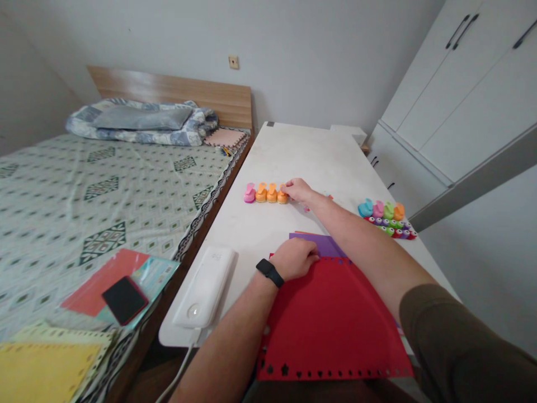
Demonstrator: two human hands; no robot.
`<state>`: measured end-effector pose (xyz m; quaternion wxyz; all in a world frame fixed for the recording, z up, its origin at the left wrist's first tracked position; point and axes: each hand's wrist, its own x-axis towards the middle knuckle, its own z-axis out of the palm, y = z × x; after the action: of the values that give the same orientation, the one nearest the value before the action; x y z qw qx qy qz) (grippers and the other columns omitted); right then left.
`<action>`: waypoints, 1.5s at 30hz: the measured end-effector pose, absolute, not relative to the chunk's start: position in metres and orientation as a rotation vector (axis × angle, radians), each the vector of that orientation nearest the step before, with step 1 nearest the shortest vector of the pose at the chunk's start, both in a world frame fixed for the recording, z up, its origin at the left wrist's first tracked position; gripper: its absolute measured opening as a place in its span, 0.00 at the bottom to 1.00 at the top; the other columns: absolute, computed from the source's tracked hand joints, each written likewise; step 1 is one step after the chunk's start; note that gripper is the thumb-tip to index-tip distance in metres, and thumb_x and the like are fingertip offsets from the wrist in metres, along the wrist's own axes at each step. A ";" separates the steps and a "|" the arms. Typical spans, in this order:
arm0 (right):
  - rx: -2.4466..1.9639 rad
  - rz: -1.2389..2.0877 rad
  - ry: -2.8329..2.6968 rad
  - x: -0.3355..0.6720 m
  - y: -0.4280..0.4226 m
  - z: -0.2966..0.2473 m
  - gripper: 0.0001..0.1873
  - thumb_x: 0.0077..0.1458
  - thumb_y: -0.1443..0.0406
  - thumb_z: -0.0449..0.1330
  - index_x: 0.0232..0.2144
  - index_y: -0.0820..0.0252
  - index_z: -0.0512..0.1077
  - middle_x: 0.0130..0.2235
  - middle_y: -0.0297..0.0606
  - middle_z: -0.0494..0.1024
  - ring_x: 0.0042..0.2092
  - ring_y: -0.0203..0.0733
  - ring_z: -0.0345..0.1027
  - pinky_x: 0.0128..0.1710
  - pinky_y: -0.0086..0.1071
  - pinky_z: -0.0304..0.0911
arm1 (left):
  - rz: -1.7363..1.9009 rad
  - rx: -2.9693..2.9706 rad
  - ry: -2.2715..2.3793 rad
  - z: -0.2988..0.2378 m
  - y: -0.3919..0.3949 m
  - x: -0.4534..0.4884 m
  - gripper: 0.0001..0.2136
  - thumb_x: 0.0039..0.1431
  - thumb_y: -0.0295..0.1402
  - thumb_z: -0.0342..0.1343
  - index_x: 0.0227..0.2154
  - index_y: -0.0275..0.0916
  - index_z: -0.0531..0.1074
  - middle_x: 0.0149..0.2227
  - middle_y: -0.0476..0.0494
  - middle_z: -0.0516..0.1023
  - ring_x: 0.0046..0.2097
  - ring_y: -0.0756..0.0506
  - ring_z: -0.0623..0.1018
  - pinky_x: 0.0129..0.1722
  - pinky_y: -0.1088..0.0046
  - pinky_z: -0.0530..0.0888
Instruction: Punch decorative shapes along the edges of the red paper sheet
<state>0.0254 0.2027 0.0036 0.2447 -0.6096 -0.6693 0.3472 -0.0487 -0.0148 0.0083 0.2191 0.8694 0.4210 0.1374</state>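
Observation:
My right hand (pixel 298 190) reaches across the white table, its fingers closed on the rightmost orange craft punch (pixel 282 195). That punch stands at the end of a row, beside more orange punches (pixel 267 194) and a pink punch (pixel 249 193). Nearer to me, my left hand (pixel 296 257) rests at the far edge of a red sheet (pixel 331 319), fingers curled down onto it. Small shapes are punched along the red sheet's edges. A purple sheet (pixel 321 245) shows from beneath the red one, past my left fingers.
A white power bank (pixel 205 288) with a cable lies left on the table (pixel 302 151). More colourful punches (pixel 388 218) stand at the right edge. Left is a bed with a phone (pixel 125 300) and yellow punched sheets (pixel 50 369). White cabinets (pixel 453 84) rise on the right.

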 end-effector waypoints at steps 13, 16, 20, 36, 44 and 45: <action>-1.478 0.620 -1.993 0.124 0.171 0.053 0.22 0.58 0.54 0.66 0.49 0.62 0.74 0.46 0.43 0.81 0.42 0.40 0.73 0.43 0.31 0.66 | 0.410 2.365 1.148 0.010 -0.015 -0.049 0.08 0.66 0.34 0.55 0.35 0.39 0.79 0.36 0.42 0.83 0.38 0.44 0.79 0.39 0.71 0.71; -1.575 0.417 -2.042 0.181 0.170 0.069 0.23 0.58 0.54 0.66 0.50 0.63 0.76 0.48 0.45 0.81 0.43 0.42 0.75 0.45 0.34 0.67 | 0.411 2.352 1.154 0.010 -0.015 -0.049 0.09 0.66 0.34 0.55 0.35 0.39 0.79 0.37 0.42 0.83 0.37 0.45 0.79 0.38 0.71 0.70; -1.936 0.117 -2.114 0.255 0.175 0.078 0.23 0.59 0.54 0.66 0.50 0.64 0.78 0.50 0.50 0.82 0.49 0.50 0.76 0.50 0.38 0.66 | 0.415 2.353 1.154 0.010 -0.014 -0.048 0.09 0.67 0.35 0.55 0.35 0.39 0.79 0.37 0.42 0.83 0.37 0.45 0.78 0.37 0.71 0.69; -2.305 -0.038 -2.271 0.319 0.169 0.037 0.20 0.57 0.51 0.63 0.38 0.62 0.84 0.40 0.54 0.85 0.49 0.55 0.77 0.50 0.41 0.64 | 0.443 2.320 1.136 0.007 -0.012 -0.047 0.09 0.67 0.36 0.55 0.35 0.40 0.78 0.34 0.44 0.81 0.35 0.46 0.76 0.35 0.72 0.67; -2.255 -0.012 -2.151 0.305 0.156 0.042 0.16 0.54 0.55 0.64 0.37 0.60 0.83 0.34 0.47 0.84 0.44 0.51 0.77 0.50 0.39 0.64 | 0.453 2.317 1.128 0.007 -0.011 -0.046 0.09 0.67 0.35 0.55 0.35 0.40 0.78 0.34 0.44 0.81 0.34 0.47 0.76 0.35 0.71 0.67; -2.240 -0.013 -2.106 0.304 0.154 0.045 0.16 0.54 0.55 0.64 0.38 0.60 0.83 0.36 0.47 0.84 0.44 0.51 0.76 0.49 0.38 0.65 | 0.452 2.314 1.127 0.007 -0.011 -0.046 0.09 0.67 0.35 0.55 0.34 0.40 0.77 0.34 0.45 0.81 0.34 0.47 0.76 0.35 0.71 0.67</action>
<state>0.3036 0.1539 0.0448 0.0335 -0.7281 -0.6846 -0.0044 -0.0460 -0.0114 0.0070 0.2609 0.8548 0.4164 0.1669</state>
